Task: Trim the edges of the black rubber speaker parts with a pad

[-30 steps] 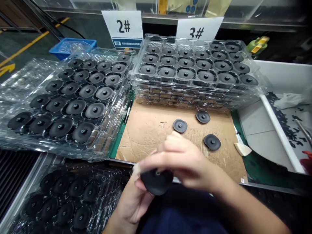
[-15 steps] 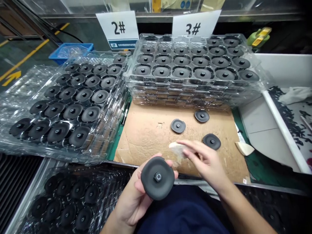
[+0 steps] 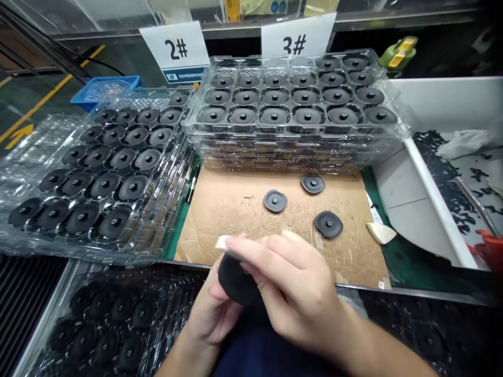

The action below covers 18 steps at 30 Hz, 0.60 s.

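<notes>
My left hand [image 3: 212, 314] grips a black rounded-square plastic disc [image 3: 236, 283], tilted on edge above my lap. Over its upper rim, my right hand [image 3: 302, 283] has its fingers closed on a small white pad [image 3: 222, 243], which is pressed against the disc's edge. Most of the pad and the disc's right side are hidden behind my right fingers. Beyond the hands, three similar loose discs [image 3: 275, 201] lie on a cardboard sheet [image 3: 220, 209].
Stacked clear trays [image 3: 275, 139] filled with discs stand at the back, with another filled tray stack [image 3: 157, 220] on the left. A cream wedge [image 3: 381, 233] lies beside a white bin [image 3: 440, 220] of small black scraps. Pliers with red handles [image 3: 487, 246] rest in the bin.
My right hand has moved left with the white pad, from above the cardboard onto the disc's rim. The disc has tipped from facing me to more edge-on. The view has shifted slightly right.
</notes>
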{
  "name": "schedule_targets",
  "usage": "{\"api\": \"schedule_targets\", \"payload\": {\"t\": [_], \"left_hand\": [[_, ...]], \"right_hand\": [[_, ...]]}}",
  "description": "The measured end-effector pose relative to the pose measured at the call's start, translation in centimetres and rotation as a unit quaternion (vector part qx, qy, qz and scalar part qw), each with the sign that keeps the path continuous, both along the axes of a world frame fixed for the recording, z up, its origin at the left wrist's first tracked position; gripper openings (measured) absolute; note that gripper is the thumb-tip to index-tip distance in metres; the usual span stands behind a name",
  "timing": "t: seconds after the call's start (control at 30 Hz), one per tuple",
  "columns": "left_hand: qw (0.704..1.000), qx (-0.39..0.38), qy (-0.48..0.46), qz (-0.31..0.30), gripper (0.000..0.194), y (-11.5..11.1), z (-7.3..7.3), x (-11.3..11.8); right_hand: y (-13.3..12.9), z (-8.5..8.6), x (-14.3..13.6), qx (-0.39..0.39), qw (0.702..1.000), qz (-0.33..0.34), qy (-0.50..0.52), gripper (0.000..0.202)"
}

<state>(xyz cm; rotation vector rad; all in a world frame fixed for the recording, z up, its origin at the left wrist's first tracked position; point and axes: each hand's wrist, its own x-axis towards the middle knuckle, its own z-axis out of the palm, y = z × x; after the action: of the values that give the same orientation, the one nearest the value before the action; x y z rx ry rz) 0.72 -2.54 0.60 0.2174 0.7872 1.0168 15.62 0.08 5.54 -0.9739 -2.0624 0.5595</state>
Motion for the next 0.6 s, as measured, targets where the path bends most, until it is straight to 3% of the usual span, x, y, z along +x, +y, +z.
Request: {"api": "schedule_targets", "payload": {"t": [0.1, 0.2, 0.27, 0.33, 0.4, 0.43, 0.5, 0.6], "left_hand": [[0.997, 0.049, 0.016, 0.061, 0.049, 0.3, 0.5, 0.5], [0.989, 0.094, 0.02, 0.109, 0.049, 0.6, 0.6, 0.9], [0.986, 0.111, 0.015, 0.126, 0.047, 0.9, 0.6, 1.1], [0.985, 0.115, 0.011, 0.128, 0.045, 1.0, 0.5, 1.1], [0.987, 0.111, 0.011, 0.118, 0.046, 1.1, 0.5, 1.2], [0.988, 0.109, 0.012, 0.112, 0.047, 1.1, 0.5, 1.2], [0.988, 0.11, 0.014, 0.106, 0.048, 1.0, 0.6, 1.4], [0.991, 0.089, 0.023, 0.098, 0.044, 0.8, 0.9, 1.6]], "right_hand": [[-2.0, 0.0, -0.6, 0.02, 0.997, -0.077, -0.009, 0.038], [-2.5, -0.8, 0.2, -0.09, 0.992, -0.057, 0.062, 0.031], [-1.8, -2.3, 1.3, -0.218, 0.961, -0.043, 0.163, 0.025], [-0.8, -4.2, 2.5, -0.308, 0.91, -0.08, 0.265, 0.023], [0.0, -5.5, 3.4, -0.344, 0.873, -0.145, 0.313, 0.025], [0.2, -5.6, 3.7, -0.344, 0.868, -0.171, 0.313, 0.027], [0.1, -4.7, 3.6, -0.308, 0.887, -0.198, 0.283, 0.028], [-0.5, -1.8, 2.3, -0.162, 0.95, -0.183, 0.196, 0.033]]}}
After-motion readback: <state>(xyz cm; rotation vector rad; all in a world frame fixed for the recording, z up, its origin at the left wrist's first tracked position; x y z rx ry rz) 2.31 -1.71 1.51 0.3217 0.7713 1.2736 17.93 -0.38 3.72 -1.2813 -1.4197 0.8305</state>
